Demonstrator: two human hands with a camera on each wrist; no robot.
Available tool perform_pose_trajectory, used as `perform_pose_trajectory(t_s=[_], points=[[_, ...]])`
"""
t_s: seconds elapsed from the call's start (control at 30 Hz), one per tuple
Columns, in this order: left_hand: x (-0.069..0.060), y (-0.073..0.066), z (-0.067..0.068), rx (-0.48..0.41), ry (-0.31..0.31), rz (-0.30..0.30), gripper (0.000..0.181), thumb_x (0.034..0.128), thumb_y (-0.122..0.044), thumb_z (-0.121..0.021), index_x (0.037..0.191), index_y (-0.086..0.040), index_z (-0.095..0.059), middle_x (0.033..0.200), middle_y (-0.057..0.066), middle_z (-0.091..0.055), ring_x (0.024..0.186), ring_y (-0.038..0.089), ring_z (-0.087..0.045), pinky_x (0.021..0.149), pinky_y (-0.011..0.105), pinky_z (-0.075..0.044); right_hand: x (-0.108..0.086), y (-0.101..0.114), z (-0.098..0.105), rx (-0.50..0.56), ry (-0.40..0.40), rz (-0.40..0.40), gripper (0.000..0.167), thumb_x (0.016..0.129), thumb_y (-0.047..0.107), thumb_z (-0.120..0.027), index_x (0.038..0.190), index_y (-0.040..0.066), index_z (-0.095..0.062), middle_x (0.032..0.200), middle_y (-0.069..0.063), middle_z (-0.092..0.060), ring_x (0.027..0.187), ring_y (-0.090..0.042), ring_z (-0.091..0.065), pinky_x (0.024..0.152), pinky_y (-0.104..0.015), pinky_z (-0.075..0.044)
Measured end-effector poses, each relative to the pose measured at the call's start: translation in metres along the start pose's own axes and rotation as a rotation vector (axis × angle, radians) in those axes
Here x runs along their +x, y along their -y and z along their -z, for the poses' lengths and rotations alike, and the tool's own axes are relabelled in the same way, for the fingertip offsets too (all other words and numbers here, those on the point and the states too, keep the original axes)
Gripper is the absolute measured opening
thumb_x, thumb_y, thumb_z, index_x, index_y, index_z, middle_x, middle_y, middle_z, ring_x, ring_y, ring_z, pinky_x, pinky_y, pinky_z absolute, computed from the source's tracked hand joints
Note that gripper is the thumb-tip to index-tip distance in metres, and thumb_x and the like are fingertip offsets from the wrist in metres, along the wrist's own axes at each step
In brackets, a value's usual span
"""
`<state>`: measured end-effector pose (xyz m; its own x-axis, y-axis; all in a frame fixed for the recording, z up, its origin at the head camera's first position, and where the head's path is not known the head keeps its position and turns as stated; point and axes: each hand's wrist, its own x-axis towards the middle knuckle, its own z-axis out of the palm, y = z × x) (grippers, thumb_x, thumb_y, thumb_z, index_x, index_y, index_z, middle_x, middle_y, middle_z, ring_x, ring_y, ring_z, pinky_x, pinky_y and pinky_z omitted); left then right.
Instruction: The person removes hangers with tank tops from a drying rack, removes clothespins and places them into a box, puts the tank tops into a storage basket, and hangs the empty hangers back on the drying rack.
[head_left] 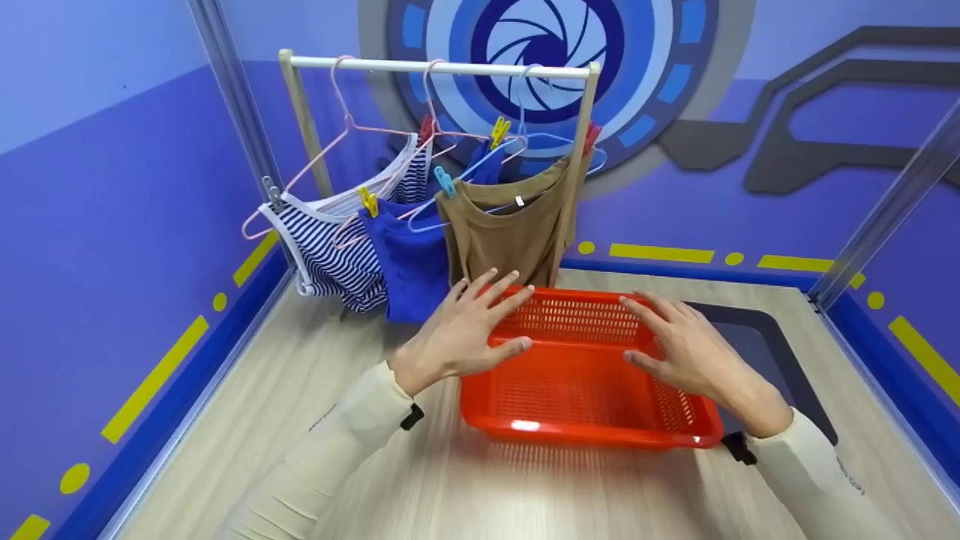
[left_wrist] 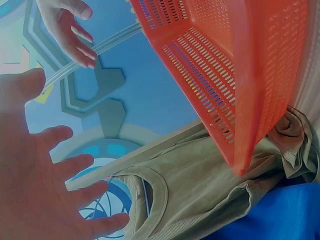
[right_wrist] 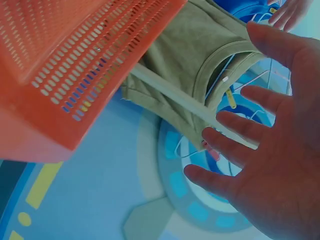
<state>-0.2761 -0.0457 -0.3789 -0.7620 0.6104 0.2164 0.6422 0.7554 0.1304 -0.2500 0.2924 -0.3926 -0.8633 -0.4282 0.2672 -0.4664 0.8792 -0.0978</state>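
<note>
Both hands hover over a red plastic basket [head_left: 585,431] with slotted walls, and nothing shows inside it. Fingers spread, the left hand [head_left: 472,330] is above the basket's left side and holds nothing. Over the right side is the right hand [head_left: 686,345], its fingers also apart and its grip bare. In the wrist views, the left palm [left_wrist: 35,185] and right palm [right_wrist: 285,165] both stand clear of the basket wall. Behind the basket, a brown top [head_left: 510,232] hangs nearest the hands, beside a blue garment [head_left: 412,259] and a striped top [head_left: 330,251].
A rack with a white rail [head_left: 450,68] carries pink and blue hangers, and clothespins such as a yellow one [head_left: 500,132] clip the garments. A dark tray [head_left: 772,352] lies right of the basket, partly hidden. Purple walls [head_left: 112,247] enclose the wooden tabletop [head_left: 315,390].
</note>
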Motion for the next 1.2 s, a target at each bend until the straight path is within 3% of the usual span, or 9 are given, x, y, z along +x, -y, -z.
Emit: perform_pose_trajectory(t_s=[0.27,0.63,0.8,0.97,1.2], points=[[0.002,0.006,0.003,-0.010,-0.100,-0.009,0.071,0.0947,-0.071,-0.034,0.154,-0.032,-0.030,0.163,0.000,-0.027,0.150,0.028,-0.023,0.119,0.056,-0.025,-0.011,-0.015,-0.011,0.007,-0.062,-0.056,0.071,0.086,0.031,-0.075,0.146,0.012,-0.044,0.146,-0.019,-0.047,0.127,-0.043,-0.049,0.102,-0.064,-0.041],[0.001,0.012,0.015,-0.033,-0.239,0.024,0.063,0.0967,-0.058,-0.047,0.151,-0.027,-0.038,0.157,0.001,-0.037,0.145,0.026,-0.033,0.116,0.050,-0.031,-0.027,-0.035,-0.038,-0.017,-0.157,-0.113,0.057,0.084,0.021,-0.075,0.134,0.000,-0.055,0.127,-0.022,-0.057,0.110,-0.041,-0.056,0.092,-0.059,-0.049],[0.002,0.017,0.021,-0.052,-0.382,0.004,0.055,0.0973,-0.048,-0.053,0.144,-0.020,-0.048,0.149,0.004,-0.048,0.138,0.025,-0.042,0.111,0.047,-0.039,-0.034,-0.041,-0.047,0.025,-0.154,-0.182,0.051,0.085,0.017,-0.074,0.129,-0.002,-0.058,0.125,-0.023,-0.058,0.109,-0.042,-0.056,0.093,-0.061,-0.049],[0.005,0.025,0.031,-0.088,-0.549,0.034,0.045,0.0965,-0.037,-0.057,0.136,-0.015,-0.056,0.139,0.006,-0.056,0.129,0.025,-0.050,0.106,0.043,-0.043,-0.039,-0.046,-0.056,0.033,-0.158,-0.206,0.049,0.085,0.017,-0.074,0.126,-0.004,-0.060,0.119,-0.023,-0.060,0.103,-0.039,-0.056,0.089,-0.059,-0.051],[0.010,0.039,0.037,-0.104,-0.639,0.088,0.040,0.0969,-0.031,-0.056,0.131,-0.012,-0.059,0.134,0.007,-0.059,0.125,0.025,-0.053,0.108,0.042,-0.043,-0.041,-0.052,-0.065,0.008,-0.250,-0.168,0.037,0.079,0.010,-0.076,0.112,-0.007,-0.067,0.110,-0.022,-0.062,0.095,-0.038,-0.055,0.084,-0.054,-0.050]])
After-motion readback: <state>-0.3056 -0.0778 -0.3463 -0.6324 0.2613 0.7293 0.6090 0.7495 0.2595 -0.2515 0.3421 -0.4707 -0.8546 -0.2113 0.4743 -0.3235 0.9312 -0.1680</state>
